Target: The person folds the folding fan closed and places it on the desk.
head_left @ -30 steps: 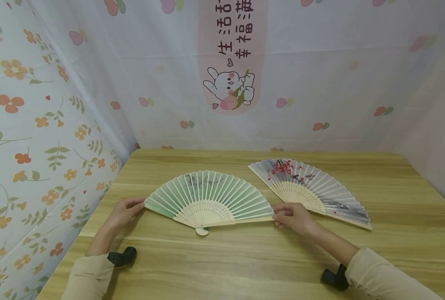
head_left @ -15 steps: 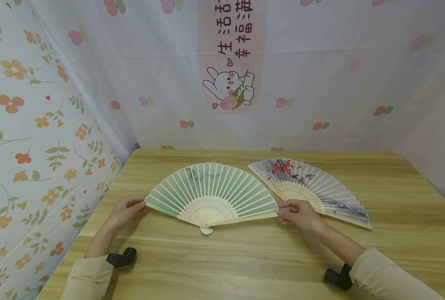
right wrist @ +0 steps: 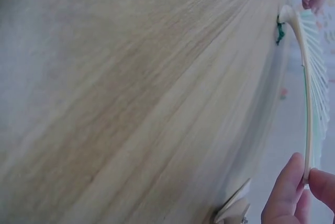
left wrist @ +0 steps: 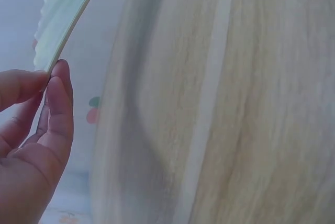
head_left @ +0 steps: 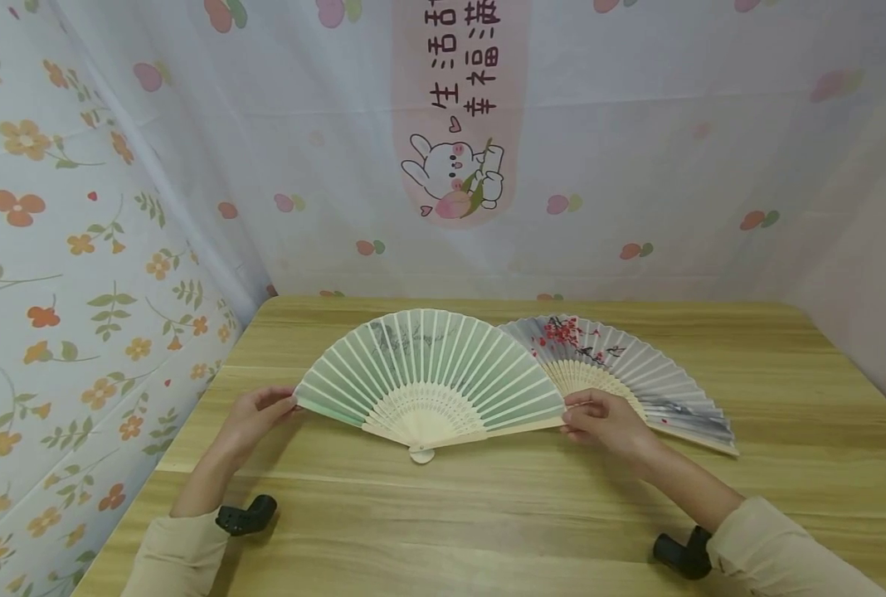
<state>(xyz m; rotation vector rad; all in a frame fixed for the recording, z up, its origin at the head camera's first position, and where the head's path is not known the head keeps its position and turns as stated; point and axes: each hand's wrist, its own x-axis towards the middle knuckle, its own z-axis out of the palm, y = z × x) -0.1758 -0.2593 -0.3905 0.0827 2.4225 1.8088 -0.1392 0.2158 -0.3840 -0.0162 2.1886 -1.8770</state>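
Observation:
A green folding fan is spread wide between my hands, its pale slatted ribs meeting at a rounded pivot end that points toward me. My left hand pinches its left outer tip between thumb and fingers; the left wrist view shows the fan's edge in that pinch. With thumb and fingers, my right hand pinches the right outer tip, also seen as the end guard in the right wrist view. Behind the right hand, a grey folding fan with red blossoms lies open on the table, partly covered by the green fan.
The wooden table runs back to a white printed curtain. A flowered cloth hangs along the left side. Black wrist devices sit at both cuffs.
The green fan has risen and shifted right, opening a little wider, and now overlaps the grey fan's left edge. My right hand has moved right; the left hand has barely moved.

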